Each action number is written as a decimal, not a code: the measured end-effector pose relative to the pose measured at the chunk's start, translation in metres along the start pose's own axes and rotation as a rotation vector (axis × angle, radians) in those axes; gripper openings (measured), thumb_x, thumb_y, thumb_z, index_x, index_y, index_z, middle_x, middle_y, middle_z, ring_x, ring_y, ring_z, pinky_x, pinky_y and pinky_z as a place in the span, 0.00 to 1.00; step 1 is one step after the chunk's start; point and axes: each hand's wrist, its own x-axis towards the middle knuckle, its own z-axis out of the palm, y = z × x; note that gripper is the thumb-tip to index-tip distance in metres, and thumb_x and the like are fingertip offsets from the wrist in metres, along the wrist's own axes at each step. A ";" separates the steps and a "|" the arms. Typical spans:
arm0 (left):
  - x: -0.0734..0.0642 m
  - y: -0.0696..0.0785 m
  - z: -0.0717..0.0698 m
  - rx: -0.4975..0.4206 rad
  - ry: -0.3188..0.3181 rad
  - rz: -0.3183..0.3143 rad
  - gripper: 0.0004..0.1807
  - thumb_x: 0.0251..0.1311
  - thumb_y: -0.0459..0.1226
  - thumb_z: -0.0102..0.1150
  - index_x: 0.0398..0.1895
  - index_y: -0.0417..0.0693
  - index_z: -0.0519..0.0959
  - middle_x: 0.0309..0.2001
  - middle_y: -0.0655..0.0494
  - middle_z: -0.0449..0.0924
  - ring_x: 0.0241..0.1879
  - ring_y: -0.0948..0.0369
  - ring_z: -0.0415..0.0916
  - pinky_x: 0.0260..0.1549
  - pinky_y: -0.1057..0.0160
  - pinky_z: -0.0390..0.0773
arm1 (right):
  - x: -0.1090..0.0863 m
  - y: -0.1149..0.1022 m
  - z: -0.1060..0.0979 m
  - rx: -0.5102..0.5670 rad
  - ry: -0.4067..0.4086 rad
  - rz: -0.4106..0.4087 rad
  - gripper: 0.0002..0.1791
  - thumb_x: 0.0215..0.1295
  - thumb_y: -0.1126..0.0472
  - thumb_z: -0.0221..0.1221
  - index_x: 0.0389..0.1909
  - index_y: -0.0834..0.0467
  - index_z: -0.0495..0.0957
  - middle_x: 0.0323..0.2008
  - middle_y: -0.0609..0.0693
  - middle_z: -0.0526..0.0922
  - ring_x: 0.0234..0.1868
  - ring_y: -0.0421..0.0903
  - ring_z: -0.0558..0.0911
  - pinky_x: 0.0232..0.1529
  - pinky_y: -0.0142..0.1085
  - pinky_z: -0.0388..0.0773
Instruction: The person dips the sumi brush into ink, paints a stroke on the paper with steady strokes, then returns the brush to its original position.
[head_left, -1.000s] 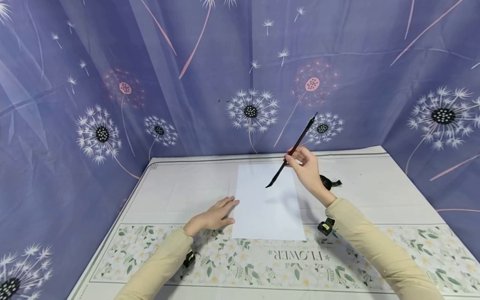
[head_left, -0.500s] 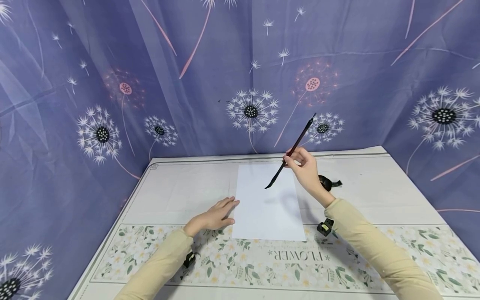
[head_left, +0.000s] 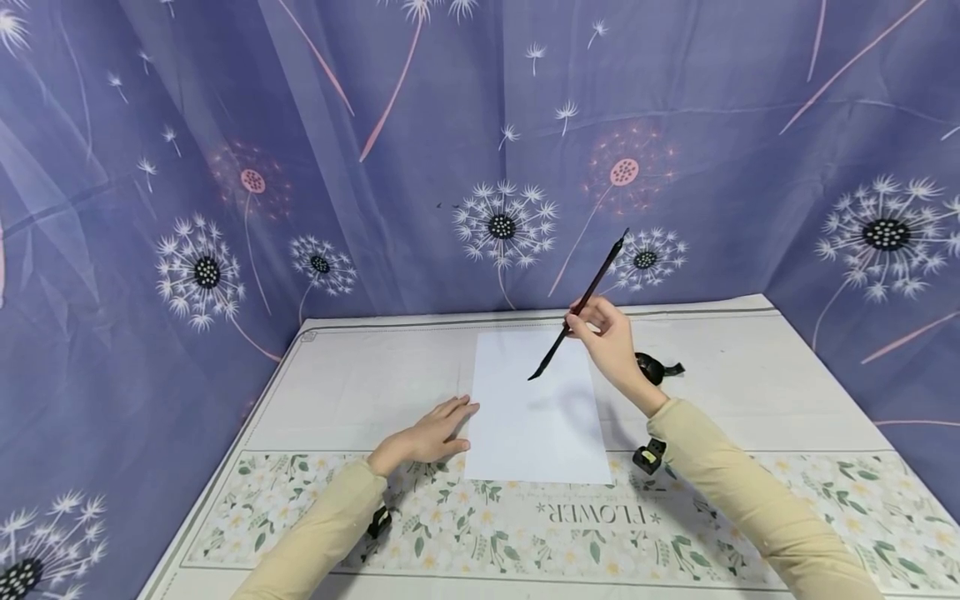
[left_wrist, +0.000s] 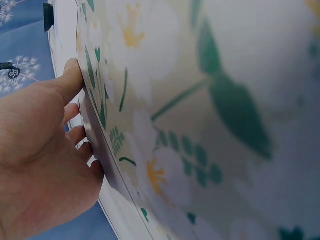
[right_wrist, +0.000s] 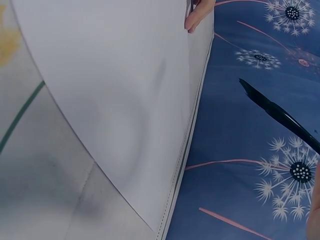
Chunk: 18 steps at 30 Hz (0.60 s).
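My right hand (head_left: 609, 340) pinches a dark calligraphy brush (head_left: 577, 304) around the middle of its handle. The brush slants, its black tip pointing down and left over the white sheet of paper (head_left: 536, 433). In the right wrist view the brush's dark bristles (right_wrist: 255, 95) show apart from the paper. No marks show on the sheet, only soft shadows of the hand and brush. My left hand (head_left: 429, 429) lies with its fingers extended, fingertips at the paper's left edge. From the left wrist view, the left hand's thumb (left_wrist: 73, 75) and fingers touch down at the flower-printed cloth.
Behind my right wrist sits a round black object (head_left: 649, 367) with a short black tab. Each sleeve carries a small black wrist device (head_left: 648, 457). A white cloth with a floral band (head_left: 592, 550) covers the table. Purple dandelion curtains (head_left: 390, 208) rise along the back and sides.
The brush and right hand have drifted slightly left and down over the paper. The left hand stays in place. The head view has tilted a little.
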 end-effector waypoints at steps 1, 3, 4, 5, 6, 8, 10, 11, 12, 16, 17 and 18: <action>0.000 0.001 0.000 -0.007 0.001 -0.004 0.35 0.72 0.43 0.49 0.76 0.42 0.49 0.76 0.36 0.41 0.75 0.40 0.40 0.71 0.38 0.50 | 0.000 0.000 0.000 0.009 0.002 0.002 0.12 0.64 0.74 0.57 0.44 0.79 0.71 0.32 0.46 0.84 0.34 0.35 0.84 0.38 0.31 0.84; 0.000 0.001 0.001 -0.003 -0.003 -0.011 0.35 0.72 0.43 0.48 0.76 0.43 0.48 0.77 0.37 0.40 0.76 0.40 0.39 0.72 0.39 0.49 | -0.001 0.000 0.001 0.018 0.001 0.003 0.12 0.64 0.75 0.57 0.44 0.80 0.71 0.32 0.47 0.84 0.34 0.35 0.84 0.38 0.31 0.84; 0.000 0.001 0.001 -0.001 -0.004 -0.011 0.35 0.72 0.42 0.48 0.76 0.42 0.48 0.76 0.37 0.40 0.76 0.40 0.39 0.71 0.39 0.49 | -0.001 0.000 0.002 0.020 0.002 0.003 0.12 0.64 0.74 0.57 0.44 0.80 0.71 0.32 0.47 0.84 0.34 0.35 0.84 0.38 0.31 0.84; 0.000 0.001 0.001 -0.004 -0.002 -0.010 0.35 0.72 0.42 0.49 0.76 0.41 0.49 0.76 0.36 0.41 0.75 0.40 0.39 0.71 0.38 0.50 | -0.001 -0.001 0.002 0.021 0.004 0.006 0.12 0.64 0.74 0.58 0.44 0.80 0.71 0.32 0.47 0.84 0.34 0.35 0.84 0.38 0.31 0.84; 0.000 0.001 0.001 -0.005 -0.001 -0.010 0.35 0.72 0.42 0.49 0.76 0.41 0.49 0.76 0.36 0.41 0.75 0.40 0.40 0.71 0.38 0.50 | -0.001 -0.001 0.002 0.020 0.001 0.005 0.12 0.64 0.74 0.58 0.44 0.80 0.71 0.32 0.47 0.84 0.34 0.35 0.84 0.38 0.31 0.84; 0.000 0.002 0.000 -0.006 -0.004 -0.010 0.35 0.72 0.42 0.49 0.76 0.41 0.49 0.76 0.36 0.41 0.75 0.39 0.40 0.71 0.37 0.50 | -0.002 -0.001 0.003 0.017 -0.002 0.006 0.12 0.64 0.74 0.58 0.44 0.80 0.71 0.32 0.46 0.85 0.34 0.35 0.84 0.38 0.31 0.84; -0.001 0.002 0.000 -0.003 -0.005 -0.005 0.35 0.72 0.41 0.49 0.75 0.40 0.49 0.76 0.35 0.42 0.75 0.39 0.41 0.70 0.37 0.51 | -0.002 -0.001 0.003 0.014 -0.002 0.008 0.12 0.64 0.74 0.58 0.44 0.79 0.71 0.32 0.46 0.85 0.34 0.35 0.84 0.38 0.31 0.84; -0.001 0.002 0.001 -0.003 -0.003 -0.004 0.35 0.72 0.41 0.49 0.75 0.40 0.49 0.76 0.35 0.42 0.75 0.39 0.41 0.70 0.37 0.51 | -0.002 -0.001 0.003 0.014 -0.003 0.010 0.12 0.64 0.74 0.58 0.44 0.79 0.71 0.32 0.47 0.85 0.34 0.35 0.84 0.38 0.31 0.84; -0.001 0.001 0.001 0.001 -0.002 -0.004 0.35 0.72 0.42 0.49 0.75 0.40 0.50 0.76 0.35 0.42 0.75 0.39 0.41 0.70 0.37 0.51 | -0.002 -0.001 0.003 0.015 -0.003 0.010 0.12 0.64 0.74 0.58 0.44 0.79 0.72 0.32 0.48 0.85 0.34 0.35 0.84 0.38 0.31 0.84; -0.001 0.003 0.001 0.000 0.001 -0.012 0.35 0.72 0.42 0.49 0.76 0.41 0.49 0.76 0.36 0.42 0.75 0.40 0.40 0.71 0.38 0.50 | -0.002 -0.001 0.002 0.002 -0.005 0.010 0.12 0.64 0.73 0.58 0.44 0.78 0.72 0.32 0.48 0.85 0.34 0.36 0.84 0.39 0.32 0.84; -0.001 0.003 0.000 -0.005 0.006 -0.014 0.35 0.72 0.42 0.49 0.76 0.41 0.50 0.76 0.36 0.42 0.75 0.40 0.41 0.70 0.38 0.51 | -0.002 -0.001 0.002 -0.001 -0.006 0.009 0.12 0.64 0.73 0.58 0.44 0.78 0.72 0.32 0.48 0.85 0.34 0.36 0.84 0.39 0.32 0.84; -0.001 0.003 0.000 -0.006 0.004 -0.018 0.35 0.72 0.42 0.49 0.76 0.42 0.50 0.76 0.37 0.42 0.75 0.40 0.41 0.71 0.38 0.51 | -0.002 -0.001 0.003 -0.004 -0.006 0.008 0.12 0.64 0.73 0.58 0.44 0.78 0.72 0.32 0.48 0.85 0.35 0.36 0.84 0.39 0.32 0.84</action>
